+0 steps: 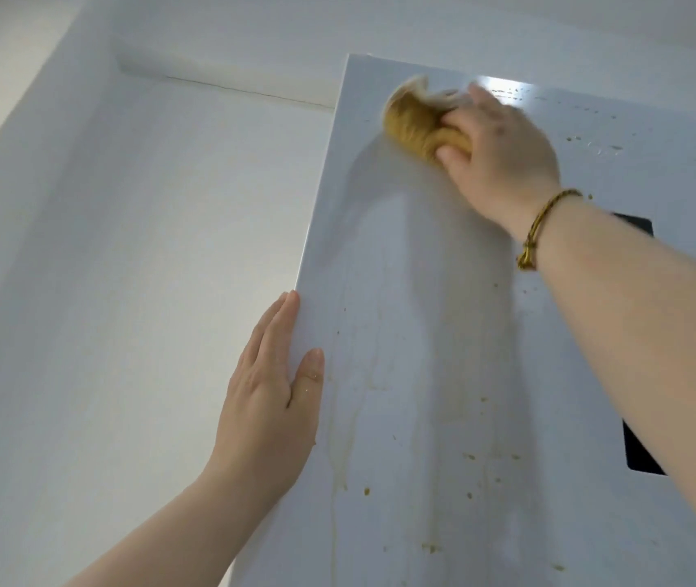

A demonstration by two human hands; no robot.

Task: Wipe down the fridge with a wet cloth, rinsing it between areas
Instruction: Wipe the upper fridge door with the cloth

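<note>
Head view showed the left hand (270, 400) flat, fingers straight, steadying the left edge of the fridge door (401, 290). Near its top, the right hand (503, 150) pressed a bunched, yellow-stained cloth (412, 129), fingers curled round it. This looked like the wiping step; with brown specks (469, 456) lower down, the cloth likely needed rinsing next.

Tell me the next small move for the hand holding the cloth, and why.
Probably draw the cloth down the fridge door. The right hand grips it near the door's top, while yellowish streaks and brown specks lie lower on the panel. The left hand rests flat on the door's left edge.
</note>
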